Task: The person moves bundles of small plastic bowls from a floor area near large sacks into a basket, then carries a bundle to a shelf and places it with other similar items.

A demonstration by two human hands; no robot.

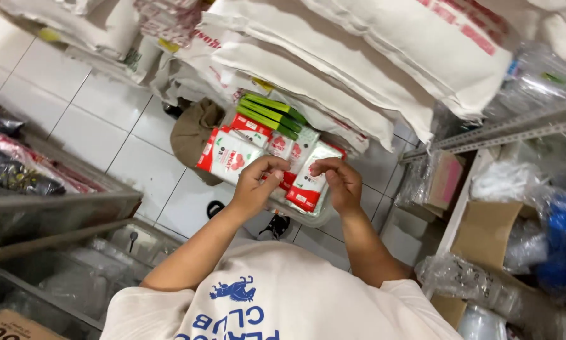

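red-and-white soft packs (232, 157) lie in a clear tub (317, 220) on the floor; likely light, pliable, slippery film, best pinched at an edge. left hand (256, 182) and right hand (338, 182) both curl, fingertips pinching a pack. green packs (270, 113) and white sacks (333, 69) behind.

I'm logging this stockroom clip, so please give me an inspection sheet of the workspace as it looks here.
Surface: white tiled floor; no worktable in view.
Job's things: red-and-white packets in a clear bin, with green flat packs stacked behind them.
Clutter: white sacks piled overhead, a brown cloth on the floor, a cardboard box, bagged goods on a metal shelf.
Grippers: left hand and right hand are both over the packets, fingers curled; the grip is unclear.
Cables: nothing seen.
Surroundings: glass display case to the left.
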